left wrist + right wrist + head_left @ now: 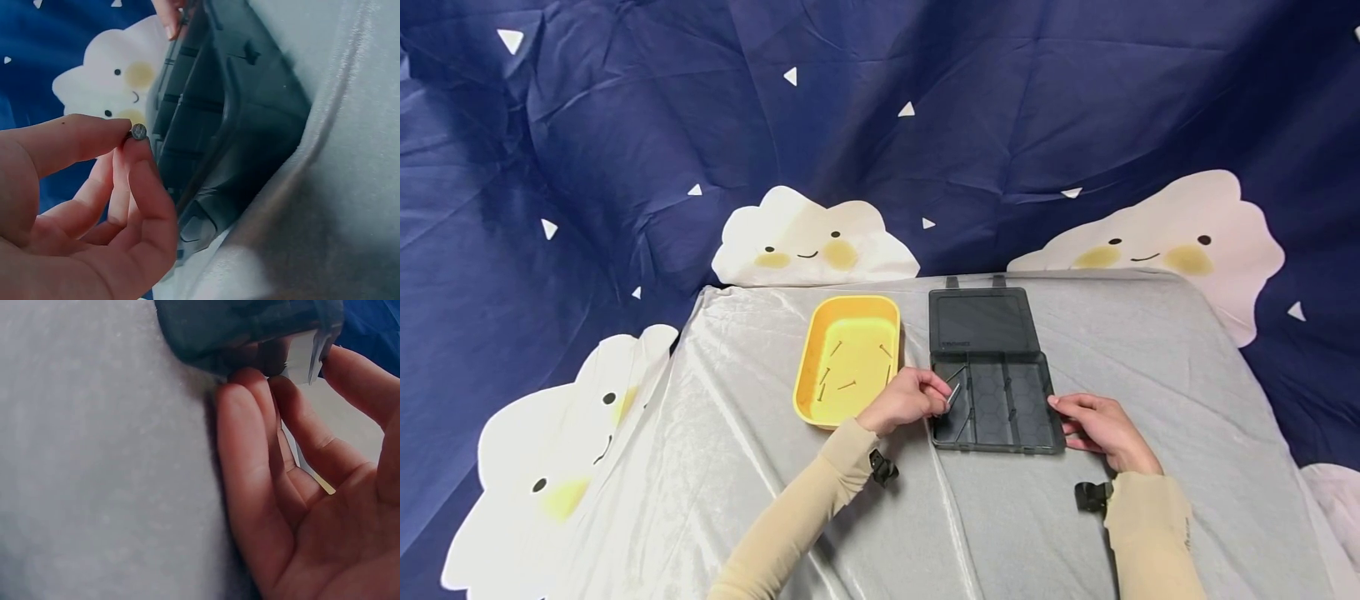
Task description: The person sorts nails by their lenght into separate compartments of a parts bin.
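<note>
My left hand (913, 396) pinches a metal screw (953, 395) between thumb and fingers, above the left column of a dark translucent compartment box (992, 417). In the left wrist view the round head of the screw (139, 131) faces the camera; its shank is mostly hidden. My right hand (1097, 425) holds the box by its right edge, thumb on the rim and fingers lower at the side wall, as the right wrist view also shows. The lid (981, 321) lies folded back. Thin slanted pieces lie in the left column; I cannot tell their kind.
A yellow tray (801, 392) with several loose screws (847, 385) stands left of the box, just beyond my left wrist. Grey cloth (1015, 525) covers the table, with folds running through it. A blue curtain (850, 142) with cloud prints hangs behind.
</note>
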Motion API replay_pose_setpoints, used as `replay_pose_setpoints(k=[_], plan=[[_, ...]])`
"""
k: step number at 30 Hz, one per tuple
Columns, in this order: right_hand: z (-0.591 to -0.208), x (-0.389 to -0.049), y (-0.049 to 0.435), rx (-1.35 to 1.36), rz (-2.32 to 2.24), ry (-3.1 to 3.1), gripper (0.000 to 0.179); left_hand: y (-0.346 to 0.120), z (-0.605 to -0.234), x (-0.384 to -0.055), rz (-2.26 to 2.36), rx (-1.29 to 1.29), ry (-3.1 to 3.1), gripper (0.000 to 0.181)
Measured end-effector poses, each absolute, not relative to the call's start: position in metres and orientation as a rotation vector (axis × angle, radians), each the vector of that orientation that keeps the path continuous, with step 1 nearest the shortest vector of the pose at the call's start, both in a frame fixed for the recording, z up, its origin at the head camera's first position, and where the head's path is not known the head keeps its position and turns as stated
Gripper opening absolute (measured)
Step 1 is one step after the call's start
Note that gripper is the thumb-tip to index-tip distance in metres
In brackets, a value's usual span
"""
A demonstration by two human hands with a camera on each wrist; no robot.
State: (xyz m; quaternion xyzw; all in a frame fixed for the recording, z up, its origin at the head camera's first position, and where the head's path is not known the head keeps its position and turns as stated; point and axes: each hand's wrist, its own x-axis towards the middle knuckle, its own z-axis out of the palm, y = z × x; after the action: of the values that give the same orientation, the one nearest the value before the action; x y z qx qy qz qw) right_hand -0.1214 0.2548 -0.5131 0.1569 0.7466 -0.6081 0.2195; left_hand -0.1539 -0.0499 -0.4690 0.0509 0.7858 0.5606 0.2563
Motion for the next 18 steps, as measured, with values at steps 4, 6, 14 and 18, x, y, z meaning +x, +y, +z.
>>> replay_pose_setpoints(k=[4, 6, 14, 18], plan=[[-0.514, -0.121, 0.255, 0.436, -1.694, 2.064, 0.040, -0.047, -0.472, -0.152, 1.460, 0.153, 2.195, 0.024], [-0.514, -0.121, 0.255, 0.436, -1.699, 2.063, 0.039, -0.045, -0.473, -0.152, 1.419, 0.167, 2.240, 0.023], [-0.514, -0.121, 0.255, 0.440, -1.710, 2.055, 0.038, -0.040, -0.476, -0.147, 1.316, 0.202, 2.379, 0.019], [-0.514, -0.121, 0.255, 0.442, -1.712, 2.054, 0.039, -0.038, -0.476, -0.147, 1.262, 0.241, 2.446, 0.016]])
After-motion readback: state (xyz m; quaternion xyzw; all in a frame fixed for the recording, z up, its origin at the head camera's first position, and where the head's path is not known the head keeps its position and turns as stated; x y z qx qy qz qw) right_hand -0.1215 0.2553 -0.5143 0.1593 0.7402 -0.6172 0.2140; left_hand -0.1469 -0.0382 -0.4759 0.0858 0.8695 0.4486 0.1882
